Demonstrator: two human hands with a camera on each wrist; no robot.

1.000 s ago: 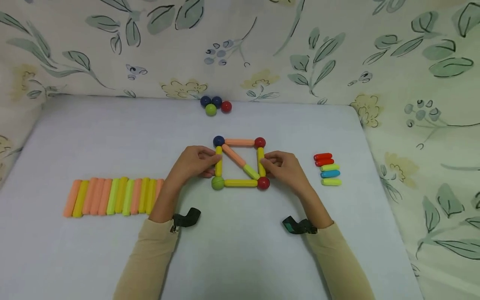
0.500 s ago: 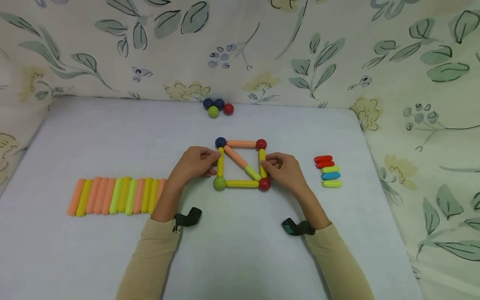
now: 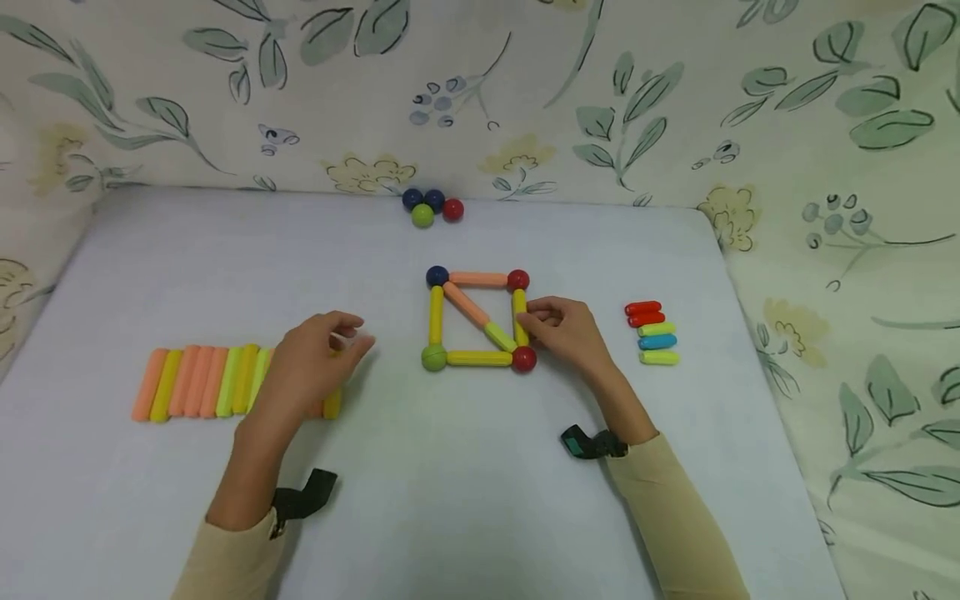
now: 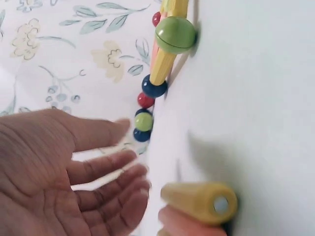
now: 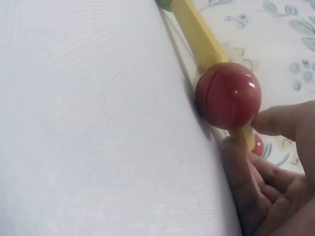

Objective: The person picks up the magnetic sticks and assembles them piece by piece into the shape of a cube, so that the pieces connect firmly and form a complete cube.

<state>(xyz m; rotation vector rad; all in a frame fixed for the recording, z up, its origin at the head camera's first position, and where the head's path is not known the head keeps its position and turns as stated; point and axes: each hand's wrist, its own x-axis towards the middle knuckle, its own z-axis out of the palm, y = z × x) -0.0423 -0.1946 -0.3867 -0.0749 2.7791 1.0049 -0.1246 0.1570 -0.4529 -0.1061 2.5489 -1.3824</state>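
Observation:
A square of magnetic rods and balls lies flat on the white table, with a blue ball [image 3: 437, 277], a green ball [image 3: 433, 358] and two red balls at its corners. Across it runs a diagonal of a peach rod [image 3: 466, 303] and a short lime rod [image 3: 500, 337]. My right hand [image 3: 567, 333] pinches the yellow rod [image 3: 520, 304] on the square's right side between thumb and fingers, beside the lower red ball [image 5: 229, 96]. Fingers apart and holding nothing, my left hand [image 3: 307, 358] hovers over the right part of a row of rods [image 3: 198, 382], hiding some of them.
Two blue balls, a green ball [image 3: 423, 216] and a red ball [image 3: 453, 209] sit together near the table's far edge. Several short rods [image 3: 657, 342] in red, lime and blue are stacked side by side at the right. Floral cloth [image 3: 510, 100] hangs behind the table.
My left hand has let go of the square's left yellow rod and moved left and toward me, over the rod row. My right hand keeps its pinch on the right yellow rod.

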